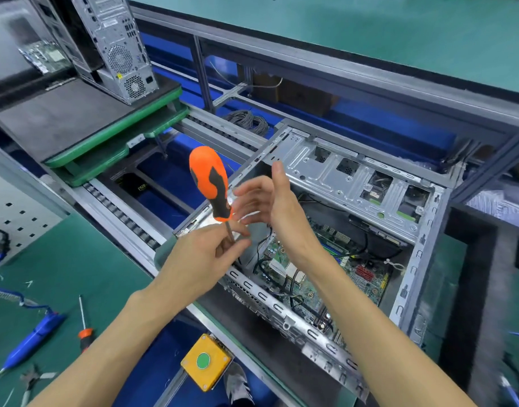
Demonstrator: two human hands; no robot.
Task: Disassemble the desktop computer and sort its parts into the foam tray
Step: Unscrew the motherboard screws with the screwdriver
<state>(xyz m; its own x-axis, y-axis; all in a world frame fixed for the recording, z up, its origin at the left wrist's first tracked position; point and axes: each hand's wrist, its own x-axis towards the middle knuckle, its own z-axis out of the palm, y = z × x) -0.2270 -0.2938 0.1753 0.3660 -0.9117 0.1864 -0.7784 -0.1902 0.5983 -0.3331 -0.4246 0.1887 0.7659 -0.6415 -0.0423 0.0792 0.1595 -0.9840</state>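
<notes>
screwdriver [210, 183] tip: hidden behind left hand [206, 261] fingers | right hand [270, 207] fingers: motion-blurred | pliers [32, 383] beside blue tool: blurred

At lower left of the frame you have a green bench mat [76, 259]. On it lie a blue pen-shaped tool [32, 339] with a coiled cord, a small orange-collared screwdriver [84, 330] and pliers [32, 380]. At centre right, the open computer case [325, 230] lies on the conveyor [129, 218].

Electronics workshop, conveyor line [129, 221], pegboard [14, 212], hand tools
</notes>
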